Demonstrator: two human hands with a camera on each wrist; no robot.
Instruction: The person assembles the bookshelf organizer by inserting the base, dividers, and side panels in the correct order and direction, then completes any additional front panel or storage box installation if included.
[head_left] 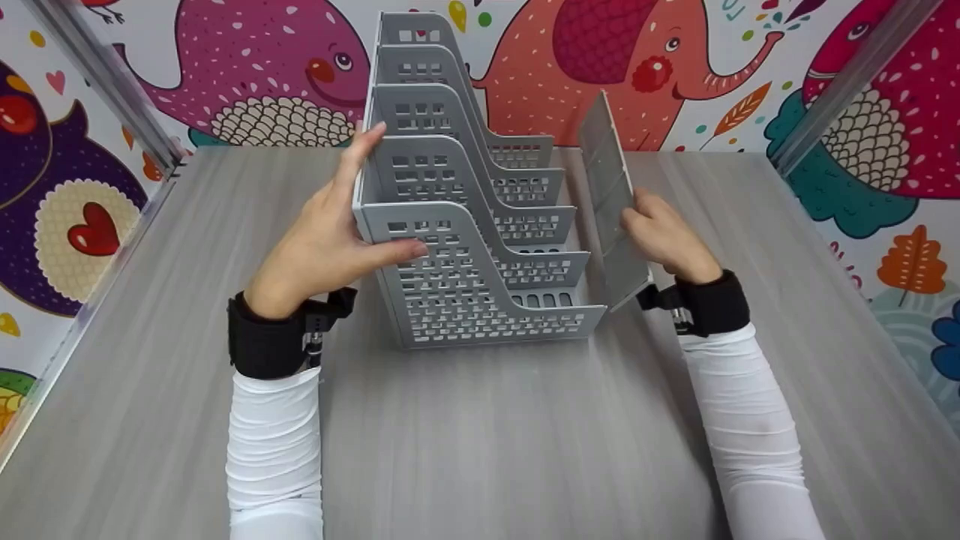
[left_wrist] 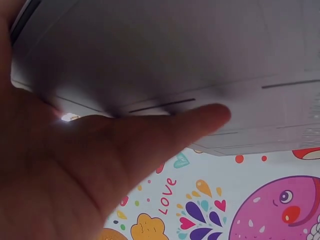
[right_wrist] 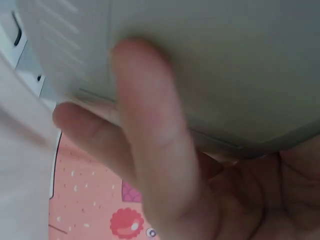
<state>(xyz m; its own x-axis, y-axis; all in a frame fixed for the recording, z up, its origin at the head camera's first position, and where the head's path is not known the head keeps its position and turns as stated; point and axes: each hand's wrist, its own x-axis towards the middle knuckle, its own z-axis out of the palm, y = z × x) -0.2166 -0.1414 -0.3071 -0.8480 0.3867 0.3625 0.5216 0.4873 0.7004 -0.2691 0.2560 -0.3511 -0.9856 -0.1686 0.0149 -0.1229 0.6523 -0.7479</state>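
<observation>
A grey plastic file rack [head_left: 442,277] with several perforated, step-cut dividers stands on the table in the head view. My left hand [head_left: 315,232] holds its left side, thumb over the front divider and fingers spread along the side wall. The left wrist view shows one finger stretched along the smooth wall [left_wrist: 165,55]. To the right of the rack, my right hand [head_left: 667,236] pinches a thin flat grey panel [head_left: 607,202] by its right edge. That panel stands tilted beside the rack's low open end. In the right wrist view, fingers lie against the panel's face [right_wrist: 240,65].
The grey wood-grain table [head_left: 480,435] extends in front of and around the rack. Walls with printed elephants [head_left: 637,60] close off the back and sides, with metal posts [head_left: 105,75] at the corners.
</observation>
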